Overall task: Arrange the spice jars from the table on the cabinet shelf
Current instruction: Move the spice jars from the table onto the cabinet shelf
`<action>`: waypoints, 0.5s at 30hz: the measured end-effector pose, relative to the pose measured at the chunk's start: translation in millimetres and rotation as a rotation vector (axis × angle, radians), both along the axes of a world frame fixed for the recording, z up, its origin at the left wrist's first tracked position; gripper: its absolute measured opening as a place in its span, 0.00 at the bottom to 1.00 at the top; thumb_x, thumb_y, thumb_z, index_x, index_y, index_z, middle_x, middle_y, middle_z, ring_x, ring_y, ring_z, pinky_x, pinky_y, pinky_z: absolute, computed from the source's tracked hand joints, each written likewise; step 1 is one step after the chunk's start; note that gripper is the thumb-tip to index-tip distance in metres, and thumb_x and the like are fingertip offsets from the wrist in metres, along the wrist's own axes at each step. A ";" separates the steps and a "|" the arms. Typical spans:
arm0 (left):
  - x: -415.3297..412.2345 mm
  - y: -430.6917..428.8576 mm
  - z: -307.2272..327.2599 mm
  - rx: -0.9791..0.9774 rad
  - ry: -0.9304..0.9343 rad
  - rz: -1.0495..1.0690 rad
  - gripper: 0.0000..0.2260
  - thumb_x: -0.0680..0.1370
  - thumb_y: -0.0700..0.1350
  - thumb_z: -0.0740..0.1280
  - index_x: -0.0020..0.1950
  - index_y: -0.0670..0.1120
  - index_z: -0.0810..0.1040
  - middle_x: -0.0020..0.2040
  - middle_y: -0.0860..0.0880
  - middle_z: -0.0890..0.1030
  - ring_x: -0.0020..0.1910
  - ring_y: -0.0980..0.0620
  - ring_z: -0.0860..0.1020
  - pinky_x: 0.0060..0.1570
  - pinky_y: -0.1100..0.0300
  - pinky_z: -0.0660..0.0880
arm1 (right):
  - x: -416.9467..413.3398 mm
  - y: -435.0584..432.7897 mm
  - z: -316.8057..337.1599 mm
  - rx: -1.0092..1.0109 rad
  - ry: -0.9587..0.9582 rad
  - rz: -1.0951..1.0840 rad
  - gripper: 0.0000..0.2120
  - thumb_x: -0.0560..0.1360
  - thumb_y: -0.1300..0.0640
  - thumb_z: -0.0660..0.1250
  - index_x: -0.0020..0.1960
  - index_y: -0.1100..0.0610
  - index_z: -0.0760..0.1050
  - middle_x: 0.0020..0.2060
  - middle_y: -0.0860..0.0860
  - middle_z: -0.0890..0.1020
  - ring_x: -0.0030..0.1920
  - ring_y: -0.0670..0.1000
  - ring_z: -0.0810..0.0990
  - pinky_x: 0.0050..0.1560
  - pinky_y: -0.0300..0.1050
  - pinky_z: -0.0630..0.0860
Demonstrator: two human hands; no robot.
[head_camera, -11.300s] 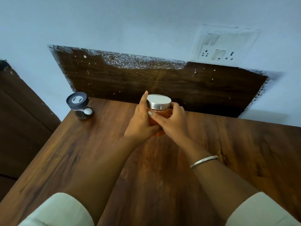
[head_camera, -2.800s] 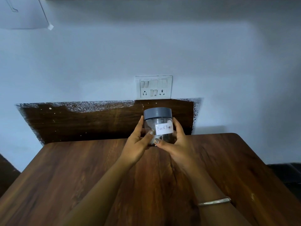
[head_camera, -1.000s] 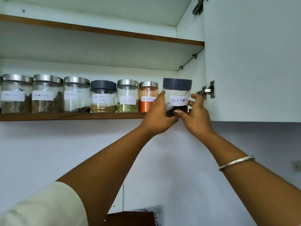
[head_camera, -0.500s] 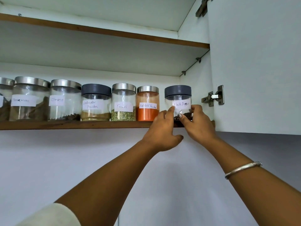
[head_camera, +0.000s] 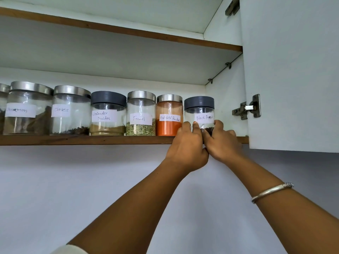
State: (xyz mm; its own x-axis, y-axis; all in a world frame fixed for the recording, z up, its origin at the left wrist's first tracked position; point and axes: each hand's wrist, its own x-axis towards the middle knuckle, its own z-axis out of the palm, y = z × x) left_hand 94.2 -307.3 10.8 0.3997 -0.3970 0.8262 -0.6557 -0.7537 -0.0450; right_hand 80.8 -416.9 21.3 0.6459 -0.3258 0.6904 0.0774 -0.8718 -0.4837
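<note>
At the far left of the row, well apart from the grey-lidded clear jar labelled Black Pepper (head_camera: 199,110), a steel-lidded glass jar (head_camera: 2,107) is cut off by the frame, its label out of sight. Next stands a steel-lidded jar of brown bark (head_camera: 27,109) with a smudged label. After it come the cloves jar (head_camera: 70,110), the grey-lidded coriander powder jar (head_camera: 108,114), the fennel jar (head_camera: 140,114) and the orange-filled red chilli powder jar (head_camera: 169,116), which is just beside the Black Pepper jar. All stand on the wood-edged white shelf (head_camera: 82,140). The left hand (head_camera: 187,143) and right hand (head_camera: 222,142) curl round the Black Pepper jar's lower half, hiding its base. A silver bangle (head_camera: 271,192) circles the right wrist. To the jar's right, a metal hinge (head_camera: 246,108) holds the white cabinet door (head_camera: 293,70).
</note>
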 end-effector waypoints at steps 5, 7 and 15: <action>-0.5 1.6 -3.9 0.022 -0.036 -0.014 0.27 0.75 0.47 0.64 0.71 0.39 0.63 0.62 0.42 0.67 0.61 0.45 0.68 0.58 0.57 0.70 | 0.3 5.8 1.1 -0.021 0.050 -0.034 0.25 0.79 0.40 0.50 0.69 0.55 0.57 0.45 0.51 0.71 0.66 0.57 0.63 0.62 0.63 0.66; -1.7 2.3 -4.0 0.032 -0.025 -0.022 0.25 0.74 0.47 0.65 0.70 0.40 0.66 0.60 0.43 0.68 0.60 0.46 0.68 0.56 0.58 0.70 | 0.3 7.6 1.5 -0.020 0.074 -0.044 0.25 0.79 0.41 0.49 0.69 0.55 0.56 0.49 0.53 0.75 0.66 0.57 0.63 0.62 0.63 0.66; -11.3 13.8 -0.7 0.153 0.092 -0.042 0.28 0.71 0.46 0.69 0.69 0.40 0.66 0.62 0.43 0.66 0.62 0.46 0.67 0.58 0.57 0.71 | 0.2 14.2 -5.9 -0.063 0.198 -0.069 0.36 0.79 0.46 0.52 0.76 0.60 0.36 0.77 0.53 0.44 0.76 0.56 0.45 0.70 0.67 0.54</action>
